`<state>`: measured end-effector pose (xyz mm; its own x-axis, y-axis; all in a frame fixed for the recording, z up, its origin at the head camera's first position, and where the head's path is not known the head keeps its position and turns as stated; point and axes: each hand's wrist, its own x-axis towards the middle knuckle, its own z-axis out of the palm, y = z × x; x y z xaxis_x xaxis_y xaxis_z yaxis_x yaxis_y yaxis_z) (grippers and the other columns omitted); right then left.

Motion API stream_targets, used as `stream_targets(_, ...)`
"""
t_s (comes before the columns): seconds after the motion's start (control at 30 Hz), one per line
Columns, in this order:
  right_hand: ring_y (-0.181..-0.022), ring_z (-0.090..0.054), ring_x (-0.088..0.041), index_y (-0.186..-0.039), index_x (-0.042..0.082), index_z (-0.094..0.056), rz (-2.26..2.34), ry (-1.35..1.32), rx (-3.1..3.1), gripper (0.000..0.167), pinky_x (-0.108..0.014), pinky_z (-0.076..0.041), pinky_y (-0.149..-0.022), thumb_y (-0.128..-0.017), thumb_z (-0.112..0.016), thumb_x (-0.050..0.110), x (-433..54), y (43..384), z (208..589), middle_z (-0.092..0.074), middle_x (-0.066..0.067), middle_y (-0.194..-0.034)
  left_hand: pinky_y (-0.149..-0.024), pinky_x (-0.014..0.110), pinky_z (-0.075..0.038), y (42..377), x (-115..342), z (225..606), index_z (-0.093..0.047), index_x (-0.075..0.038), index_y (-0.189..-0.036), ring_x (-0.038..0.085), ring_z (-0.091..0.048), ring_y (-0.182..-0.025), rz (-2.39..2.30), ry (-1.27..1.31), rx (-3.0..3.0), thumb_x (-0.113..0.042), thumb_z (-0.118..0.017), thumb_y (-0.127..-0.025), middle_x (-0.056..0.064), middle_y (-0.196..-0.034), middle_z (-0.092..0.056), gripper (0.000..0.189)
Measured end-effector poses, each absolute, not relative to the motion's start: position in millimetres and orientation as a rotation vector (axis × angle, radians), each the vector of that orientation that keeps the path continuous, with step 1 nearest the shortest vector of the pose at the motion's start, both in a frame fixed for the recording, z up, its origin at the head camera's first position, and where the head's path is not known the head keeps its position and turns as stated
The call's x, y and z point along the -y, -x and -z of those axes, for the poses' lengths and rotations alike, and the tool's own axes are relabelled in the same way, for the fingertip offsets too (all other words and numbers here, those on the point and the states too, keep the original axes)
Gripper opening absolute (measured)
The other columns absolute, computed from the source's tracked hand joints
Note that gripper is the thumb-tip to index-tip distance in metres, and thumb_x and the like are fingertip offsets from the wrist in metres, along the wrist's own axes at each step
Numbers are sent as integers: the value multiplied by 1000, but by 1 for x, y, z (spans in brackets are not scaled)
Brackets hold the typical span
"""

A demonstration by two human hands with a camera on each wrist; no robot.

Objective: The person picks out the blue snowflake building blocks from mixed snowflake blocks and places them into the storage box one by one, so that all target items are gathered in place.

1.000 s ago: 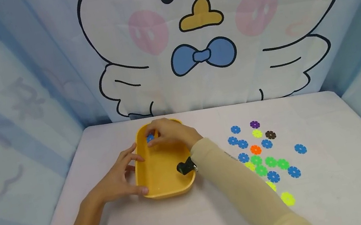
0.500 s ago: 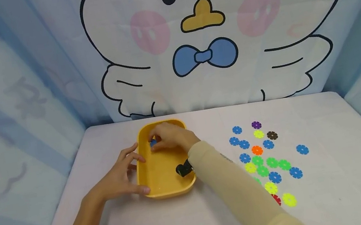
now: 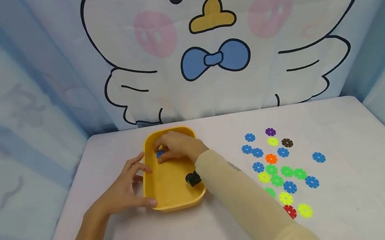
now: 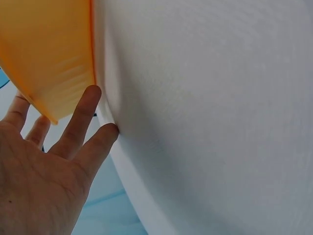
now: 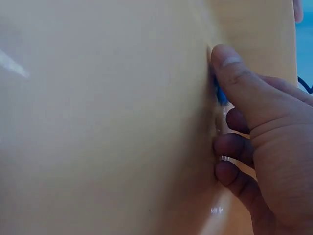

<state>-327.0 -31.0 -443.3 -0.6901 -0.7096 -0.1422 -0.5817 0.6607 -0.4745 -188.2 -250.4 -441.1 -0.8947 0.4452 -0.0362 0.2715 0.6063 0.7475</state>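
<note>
In the head view, a yellow plastic tray (image 3: 175, 190) lies on the left half of the table. My right hand (image 3: 177, 146) reaches inside it near the far left corner and pinches a blue notched disc (image 3: 160, 154) between thumb and fingers. The right wrist view shows the blue disc (image 5: 221, 93) partly hidden behind the thumb, close to the tray's floor. My left hand (image 3: 125, 190) rests against the tray's left side, fingers spread and fairly straight. In the left wrist view its fingers (image 4: 78, 122) lie beside the tray's outer wall (image 4: 58, 73).
Right of the tray, several notched discs lie scattered on the white table (image 3: 370, 175): blue (image 3: 319, 157), green (image 3: 287, 171), yellow (image 3: 305, 210), red (image 3: 290, 211), orange (image 3: 271, 158), purple (image 3: 270, 132) and brown (image 3: 287, 142). A printed curtain (image 3: 222, 93) hangs behind.
My right hand has moved slightly lower in the tray with the blue disc. The right sleeve has shifted left, uncovering a red and a green disc. My left hand stays at the tray's side.
</note>
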Motion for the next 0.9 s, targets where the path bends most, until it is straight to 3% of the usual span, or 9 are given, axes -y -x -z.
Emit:
stream_targets(0.13,-97,-57,-13,-132,24,-66,634,1026,-2556,46,-24,-50,-90,-92,-74,45,26,327,441,-64,6,-106,-105,53,-50,192,248,438,-52,-18,-127,27,-60,-115,-1116,-596,-2631,-41,-95,-70,12,-169,-13,75)
stream_targets(0.4,-84,-57,-13,-127,24,-65,711,1099,-2510,45,-23,-49,-74,-92,-73,50,20,320,424,-62,2,-93,-103,64,-49,190,250,432,-53,-20,-120,33,-60,-119,-1031,-556,-2669,-48,-93,-69,11,-168,-14,70)
stream_targets(0.57,-84,-56,-14,-126,22,-66,667,1171,-2509,46,-24,-47,-70,-92,-72,51,11,307,400,-61,2,-93,-103,69,-46,189,248,434,-52,-18,-120,41,-57,-126,-1064,-577,-2648,-46,-93,-70,13,-171,-9,70)
stream_targets(0.73,-83,-56,-13,-131,19,-65,610,1269,-2498,48,-23,-47,-69,-95,-67,51,0,294,380,-62,3,-93,-104,71,-44,190,246,434,-52,-18,-120,43,-55,-130,-1068,-577,-2632,-47,-92,-71,12,-173,-8,71)
stream_targets(0.9,-83,-56,-12,-132,19,-65,592,1312,-2501,47,-22,-50,-70,-97,-67,49,-17,277,364,-63,5,-90,-102,66,-49,189,244,433,-52,-18,-123,38,-56,-124,-1048,-564,-2638,-49,-92,-70,12,-173,-7,73)
